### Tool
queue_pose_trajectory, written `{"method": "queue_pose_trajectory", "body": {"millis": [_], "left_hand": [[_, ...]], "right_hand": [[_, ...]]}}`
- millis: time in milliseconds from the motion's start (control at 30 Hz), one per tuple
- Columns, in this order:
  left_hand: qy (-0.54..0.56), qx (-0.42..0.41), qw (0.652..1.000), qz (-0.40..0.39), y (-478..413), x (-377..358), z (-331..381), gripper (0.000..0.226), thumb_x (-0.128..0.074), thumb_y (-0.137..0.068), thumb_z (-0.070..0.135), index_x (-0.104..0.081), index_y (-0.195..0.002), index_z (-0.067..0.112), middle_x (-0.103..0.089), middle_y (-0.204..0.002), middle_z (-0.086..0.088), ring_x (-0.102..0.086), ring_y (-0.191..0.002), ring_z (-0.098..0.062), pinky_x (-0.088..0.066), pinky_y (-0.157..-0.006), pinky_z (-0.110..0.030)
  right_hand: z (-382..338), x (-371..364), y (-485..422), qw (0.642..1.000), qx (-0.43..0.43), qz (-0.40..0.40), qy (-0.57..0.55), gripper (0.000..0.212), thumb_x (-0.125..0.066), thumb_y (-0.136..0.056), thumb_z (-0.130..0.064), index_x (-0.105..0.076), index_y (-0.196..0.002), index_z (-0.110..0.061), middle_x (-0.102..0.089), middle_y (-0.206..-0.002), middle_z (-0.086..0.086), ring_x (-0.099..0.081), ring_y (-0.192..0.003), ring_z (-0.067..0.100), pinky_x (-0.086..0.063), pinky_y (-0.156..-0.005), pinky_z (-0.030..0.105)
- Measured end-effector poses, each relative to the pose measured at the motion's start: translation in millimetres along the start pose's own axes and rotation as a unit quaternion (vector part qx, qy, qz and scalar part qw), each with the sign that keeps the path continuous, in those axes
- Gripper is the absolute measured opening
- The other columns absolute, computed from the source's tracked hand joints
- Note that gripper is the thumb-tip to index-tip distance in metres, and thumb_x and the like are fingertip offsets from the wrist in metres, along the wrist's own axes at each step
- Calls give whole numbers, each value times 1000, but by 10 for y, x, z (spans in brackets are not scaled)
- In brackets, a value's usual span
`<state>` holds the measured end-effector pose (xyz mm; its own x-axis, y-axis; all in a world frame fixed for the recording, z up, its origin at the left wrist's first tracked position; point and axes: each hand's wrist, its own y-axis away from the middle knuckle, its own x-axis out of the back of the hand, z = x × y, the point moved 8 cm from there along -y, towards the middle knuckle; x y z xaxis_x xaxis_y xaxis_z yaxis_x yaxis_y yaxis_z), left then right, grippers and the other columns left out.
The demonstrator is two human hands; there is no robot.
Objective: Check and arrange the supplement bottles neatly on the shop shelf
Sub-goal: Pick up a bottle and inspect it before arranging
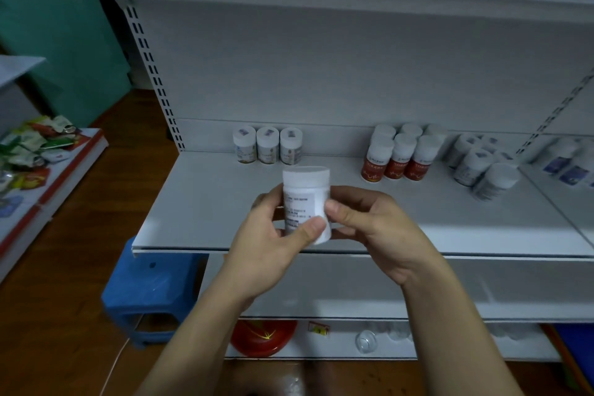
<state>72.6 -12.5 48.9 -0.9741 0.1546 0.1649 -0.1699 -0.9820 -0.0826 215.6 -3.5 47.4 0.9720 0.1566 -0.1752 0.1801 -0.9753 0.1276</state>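
One white bottle point(305, 196) is held upright in the air, over the front part of the shelf point(209, 202), with its printed label toward the camera. Its cap is on, and what is inside cannot be seen. The left hand point(273, 235) grips its left side with curled fingers point(311, 225), and the right hand point(369, 222) pinches its right side.

From this bottle, three small white bottles point(267, 145) stand in one row at 11 o'clock, against the back wall. At 2 o'clock stand the red-labelled bottles point(401, 161): three are in front, with more white caps behind them that I cannot count surely. Farther toward 3 o'clock is a blurred group of blue-labelled bottles point(475, 164). A blue stool point(151, 283) stands on the floor at 8 o'clock, and snack packets point(29, 145) lie at 9 o'clock.
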Motion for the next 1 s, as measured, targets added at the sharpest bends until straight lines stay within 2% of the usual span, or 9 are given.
{"method": "queue_pose_trajectory", "body": {"millis": [133,300,467,567,633,733,800,900,1000], "left_hand": [[122,28,992,-7,-1,-33,0,53,-67,-78,27,-46,-126,19,-66,-115,-5,-69,-98,-12,-56,-70,-22],[88,21,996,-23,-25,-23,-17,34,-57,-93,14,-48,-125,16,-63,-123,-2,-61,-113,-10,-52,-93,-26],[56,22,997,-43,-28,-43,-29,25,-53,-93,33,-55,-116,42,-65,-114,21,-59,-109,7,-47,-90,-12],[57,26,997,-34,-33,-49,-89,36,-57,-94,40,-56,-129,30,-65,-122,9,-59,-115,-5,-47,-98,-25],[79,29,996,-8,-34,-25,-112,35,-55,-98,27,-52,-133,21,-66,-119,-2,-64,-107,-12,-53,-90,-26],[111,45,992,46,-19,16,-129,22,-48,-99,16,-52,-120,16,-66,-110,-4,-67,-95,-15,-57,-77,-25],[115,55,990,53,-14,11,-142,16,-49,-98,23,-52,-112,15,-67,-109,-2,-68,-94,-12,-57,-77,-25],[111,62,992,6,-18,-48,-157,41,-71,-81,37,-52,-113,19,-66,-115,3,-68,-99,-8,-56,-82,-26],[35,74,997,12,-27,8,-228,58,-82,-73,37,-56,-123,24,-63,-121,8,-62,-110,-7,-52,-94,-31]], "right_hand": [[-102,109,-17,999,8,30,11,33,-67,-76,-20,-71,-105,-7,-74,-98,15,-70,-87,25,-58,-76,35],[-87,93,3,1000,7,14,-1,37,-69,-72,-9,-67,-109,-6,-74,-100,13,-71,-91,24,-59,-76,32],[-37,123,13,999,-7,36,3,29,-68,-80,1,-65,-105,-12,-75,-90,9,-71,-81,20,-59,-66,30],[-30,125,13,999,-6,37,20,29,-70,-78,-5,-66,-106,-12,-75,-93,9,-71,-83,19,-57,-67,28],[-20,134,16,999,-5,38,35,30,-71,-76,-10,-67,-106,-11,-75,-93,8,-70,-83,17,-56,-65,25],[8,129,9,998,-1,46,39,33,-71,-75,-16,-68,-107,-10,-71,-97,18,-68,-83,19,-56,-66,26],[32,105,-2,998,2,52,34,31,-70,-77,-14,-68,-108,-9,-71,-96,18,-67,-84,22,-57,-70,29],[70,77,-12,998,-7,57,11,39,-73,-72,-20,-64,-107,-5,-73,-93,9,-69,-82,21,-58,-71,32],[94,92,-23,998,-11,63,9,20,-66,-87,-11,-61,-105,-4,-73,-90,9,-70,-80,19,-58,-66,29]]}}
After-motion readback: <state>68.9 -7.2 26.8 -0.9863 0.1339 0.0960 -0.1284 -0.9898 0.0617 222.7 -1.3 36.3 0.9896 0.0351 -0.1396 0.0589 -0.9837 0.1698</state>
